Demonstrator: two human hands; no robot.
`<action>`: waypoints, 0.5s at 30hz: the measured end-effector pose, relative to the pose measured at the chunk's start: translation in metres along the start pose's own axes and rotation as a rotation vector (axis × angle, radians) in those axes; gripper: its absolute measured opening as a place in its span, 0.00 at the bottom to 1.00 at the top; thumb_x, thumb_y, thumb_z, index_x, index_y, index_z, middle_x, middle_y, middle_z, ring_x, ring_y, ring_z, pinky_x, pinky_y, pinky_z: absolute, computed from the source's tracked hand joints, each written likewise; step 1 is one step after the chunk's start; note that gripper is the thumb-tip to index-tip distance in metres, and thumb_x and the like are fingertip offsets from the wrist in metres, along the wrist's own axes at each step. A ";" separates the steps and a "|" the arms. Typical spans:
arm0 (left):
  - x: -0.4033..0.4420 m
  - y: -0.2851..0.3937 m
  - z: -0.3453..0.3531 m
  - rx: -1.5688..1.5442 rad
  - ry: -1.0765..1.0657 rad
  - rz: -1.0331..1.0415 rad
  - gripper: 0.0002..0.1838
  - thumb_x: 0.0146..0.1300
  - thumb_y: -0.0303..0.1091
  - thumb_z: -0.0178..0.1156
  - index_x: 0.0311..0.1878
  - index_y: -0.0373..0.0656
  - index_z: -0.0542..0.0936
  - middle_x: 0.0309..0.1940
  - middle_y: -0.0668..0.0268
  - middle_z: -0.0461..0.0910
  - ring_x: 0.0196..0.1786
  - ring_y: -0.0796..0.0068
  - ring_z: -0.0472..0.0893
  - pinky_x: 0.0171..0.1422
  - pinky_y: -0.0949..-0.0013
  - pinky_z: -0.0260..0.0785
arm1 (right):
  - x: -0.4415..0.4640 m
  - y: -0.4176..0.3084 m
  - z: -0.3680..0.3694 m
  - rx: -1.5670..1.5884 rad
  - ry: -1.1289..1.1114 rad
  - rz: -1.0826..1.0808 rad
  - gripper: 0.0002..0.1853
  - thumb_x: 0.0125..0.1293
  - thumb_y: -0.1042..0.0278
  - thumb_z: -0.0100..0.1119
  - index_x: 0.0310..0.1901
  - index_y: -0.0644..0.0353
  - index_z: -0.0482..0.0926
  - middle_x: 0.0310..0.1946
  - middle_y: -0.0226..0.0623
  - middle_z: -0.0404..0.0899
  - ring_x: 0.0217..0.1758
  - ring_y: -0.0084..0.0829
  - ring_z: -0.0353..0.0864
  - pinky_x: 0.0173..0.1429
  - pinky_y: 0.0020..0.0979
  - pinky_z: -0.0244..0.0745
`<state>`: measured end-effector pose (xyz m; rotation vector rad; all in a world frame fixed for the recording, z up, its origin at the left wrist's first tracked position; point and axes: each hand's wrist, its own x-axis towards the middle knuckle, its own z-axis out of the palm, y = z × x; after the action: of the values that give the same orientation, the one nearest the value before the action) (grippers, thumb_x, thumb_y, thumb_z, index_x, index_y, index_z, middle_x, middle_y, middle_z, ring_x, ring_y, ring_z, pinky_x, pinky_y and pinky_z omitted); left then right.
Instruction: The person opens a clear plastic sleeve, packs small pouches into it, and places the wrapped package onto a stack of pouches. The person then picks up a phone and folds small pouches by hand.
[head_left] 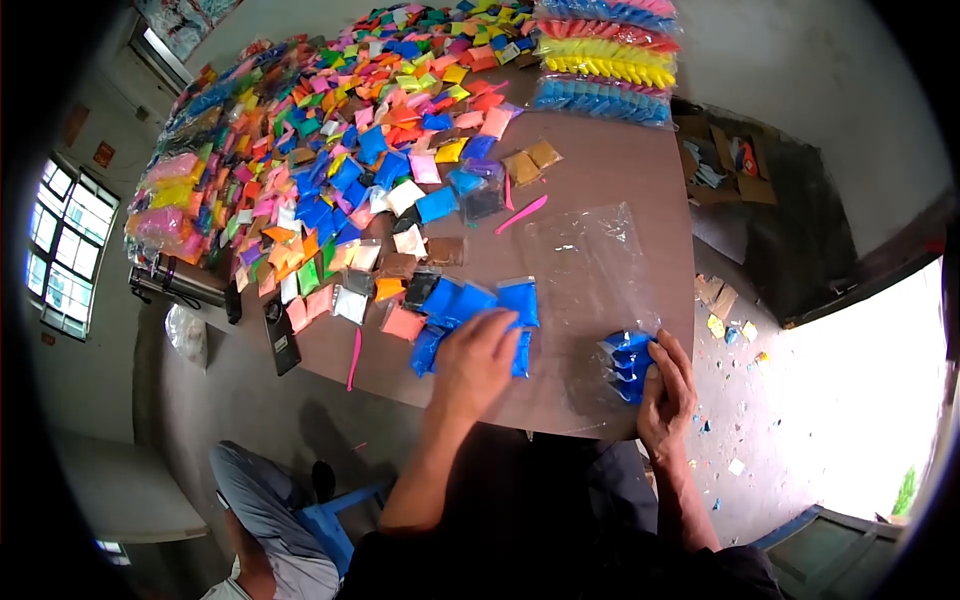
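Note:
My left hand (478, 362) is over a cluster of small blue packets (458, 302) at the table's near side. Its fingers are bent and pressed together on one of the packets, partly hiding it. Further right, my right hand (668, 395) curls its fingers around the side of a clear plastic bag (590, 265). A row of overlapping blue packets (627, 367) lies in the near end of this bag, against my right fingers. The rest of the bag lies flat and transparent on the table.
A large heap of coloured packets (340, 120) covers the table's far left. Filled bags (605, 60) are stacked at the back. Pink plastic knives (522, 214), a phone (281, 335) and a steel flask (190, 282) lie about. Someone's leg (255, 490) shows at lower left.

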<state>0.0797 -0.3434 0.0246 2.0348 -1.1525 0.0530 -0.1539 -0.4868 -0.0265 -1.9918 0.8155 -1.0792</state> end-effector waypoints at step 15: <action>-0.024 0.001 -0.008 -0.073 -0.286 -0.300 0.22 0.62 0.29 0.74 0.60 0.40 0.81 0.52 0.49 0.85 0.40 0.55 0.88 0.43 0.59 0.81 | 0.001 -0.003 -0.004 0.058 0.001 0.072 0.17 0.69 0.82 0.58 0.58 0.65 0.86 0.65 0.51 0.82 0.69 0.47 0.81 0.72 0.39 0.75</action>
<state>0.0674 -0.3211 0.0210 2.1745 -0.9856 -0.4347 -0.1561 -0.4874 -0.0219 -1.8994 0.8406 -1.0515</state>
